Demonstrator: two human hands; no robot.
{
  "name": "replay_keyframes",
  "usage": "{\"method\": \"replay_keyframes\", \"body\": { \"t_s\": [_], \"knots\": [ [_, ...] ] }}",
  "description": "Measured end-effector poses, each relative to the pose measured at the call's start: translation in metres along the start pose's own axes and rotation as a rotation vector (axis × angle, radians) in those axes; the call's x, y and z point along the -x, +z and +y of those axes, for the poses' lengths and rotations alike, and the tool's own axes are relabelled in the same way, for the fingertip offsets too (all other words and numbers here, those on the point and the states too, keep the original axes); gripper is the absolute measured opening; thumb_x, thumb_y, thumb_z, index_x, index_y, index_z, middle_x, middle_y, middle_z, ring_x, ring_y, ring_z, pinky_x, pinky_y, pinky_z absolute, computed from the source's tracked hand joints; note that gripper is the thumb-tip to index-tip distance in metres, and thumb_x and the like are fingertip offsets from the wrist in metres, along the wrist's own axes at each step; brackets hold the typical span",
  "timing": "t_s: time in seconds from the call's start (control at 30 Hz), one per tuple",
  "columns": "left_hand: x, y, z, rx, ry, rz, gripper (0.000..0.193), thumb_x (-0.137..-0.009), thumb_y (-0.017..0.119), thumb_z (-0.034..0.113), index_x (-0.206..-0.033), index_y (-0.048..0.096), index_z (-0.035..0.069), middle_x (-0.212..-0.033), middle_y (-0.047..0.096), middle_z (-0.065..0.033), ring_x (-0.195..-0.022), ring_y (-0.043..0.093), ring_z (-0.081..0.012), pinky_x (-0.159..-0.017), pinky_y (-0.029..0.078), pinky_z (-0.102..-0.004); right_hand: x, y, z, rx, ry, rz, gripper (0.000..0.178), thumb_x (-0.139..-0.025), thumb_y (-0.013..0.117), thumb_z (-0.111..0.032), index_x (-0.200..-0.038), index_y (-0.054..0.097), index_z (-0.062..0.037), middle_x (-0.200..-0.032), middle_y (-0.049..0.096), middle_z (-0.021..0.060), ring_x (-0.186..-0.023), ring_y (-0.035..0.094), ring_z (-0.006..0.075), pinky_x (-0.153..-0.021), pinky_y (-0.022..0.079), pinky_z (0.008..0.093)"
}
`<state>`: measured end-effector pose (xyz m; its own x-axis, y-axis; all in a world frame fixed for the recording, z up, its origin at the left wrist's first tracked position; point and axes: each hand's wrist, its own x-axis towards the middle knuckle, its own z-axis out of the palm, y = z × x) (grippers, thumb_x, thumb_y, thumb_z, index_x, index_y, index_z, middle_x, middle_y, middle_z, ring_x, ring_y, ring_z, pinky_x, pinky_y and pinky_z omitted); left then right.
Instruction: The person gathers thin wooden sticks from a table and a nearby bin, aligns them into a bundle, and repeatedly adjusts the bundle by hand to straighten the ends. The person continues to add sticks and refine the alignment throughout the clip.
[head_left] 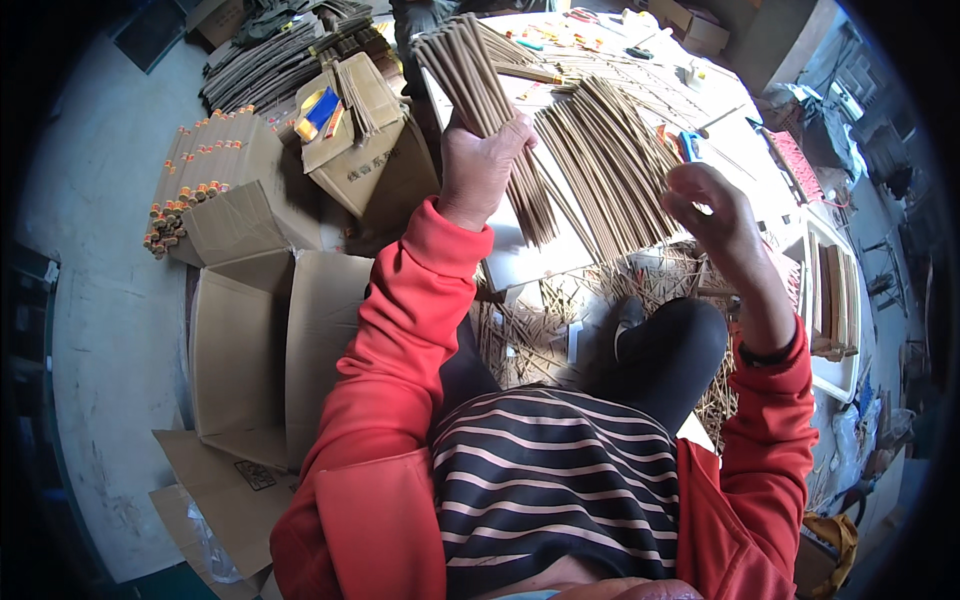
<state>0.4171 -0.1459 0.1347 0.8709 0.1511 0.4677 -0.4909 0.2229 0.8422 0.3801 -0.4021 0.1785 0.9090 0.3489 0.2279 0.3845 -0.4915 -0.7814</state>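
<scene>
My left hand (482, 165) is wrapped around a thick bundle of brown incense sticks (468, 75), held tilted above the near left part of the white table (535, 262). Beside it, a wide fanned pile of the same incense sticks (605, 165) lies on the tabletop. At the pile's right side my right hand (712, 210) hovers with its fingers curled into a pinch. Whether anything is between those fingertips cannot be made out. A blue and white roll-shaped object (690, 146) sits just beyond the right hand.
An open cardboard box (240, 355) stands at my left. Behind it, banded stick bundles (205, 165) are stacked near a closed carton (365, 165). Broken sticks (535, 335) litter the floor between my legs. A white tub (838, 375) holding brown sticks is at the right.
</scene>
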Motion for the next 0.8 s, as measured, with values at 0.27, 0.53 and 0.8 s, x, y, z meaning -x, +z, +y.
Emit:
{"method": "replay_keyframes", "body": {
  "t_s": [0.27, 0.53, 0.8],
  "knots": [
    [0.004, -0.032, -0.014, 0.719, -0.357, -0.044, 0.008, -0.079, 0.058, 0.009, -0.084, 0.056, 0.004, -0.069, 0.058, -0.0091, -0.064, 0.056, -0.0204, -0.064, 0.047, -0.0334, -0.026, 0.111, 0.012, -0.952, 0.429, -0.776, 0.058, -0.078, 0.069, -0.023, -0.122, 0.04, 0.0034, -0.107, 0.058, 0.0185, -0.105, 0.055, 0.0243, -0.093, 0.042, 0.0338],
    [0.035, -0.053, -0.06, 0.673, -0.57, 0.214, 0.013, -0.079, 0.064, 0.011, -0.086, 0.056, 0.003, -0.072, 0.058, -0.0074, -0.064, 0.058, -0.0194, -0.059, 0.05, -0.0325, -0.025, 0.155, 0.011, -0.65, 0.644, -0.613, 0.026, -0.073, 0.061, 0.002, -0.095, 0.046, 0.0029, -0.068, 0.055, 0.009, -0.054, 0.057, 0.0151, -0.046, 0.048, 0.0264],
    [0.028, -0.055, -0.076, 0.799, -0.583, 0.198, 0.027, -0.073, 0.061, 0.001, -0.098, 0.05, 0.003, -0.067, 0.055, -0.0077, -0.057, 0.057, -0.0205, -0.053, 0.049, -0.034, -0.02, 0.169, 0.023, -1.05, 0.732, -0.59, 0.032, -0.073, 0.065, 0.002, -0.1, 0.047, 0.001, -0.067, 0.055, 0.0059, -0.053, 0.057, 0.0152, -0.049, 0.049, 0.0261]
  ]
}}
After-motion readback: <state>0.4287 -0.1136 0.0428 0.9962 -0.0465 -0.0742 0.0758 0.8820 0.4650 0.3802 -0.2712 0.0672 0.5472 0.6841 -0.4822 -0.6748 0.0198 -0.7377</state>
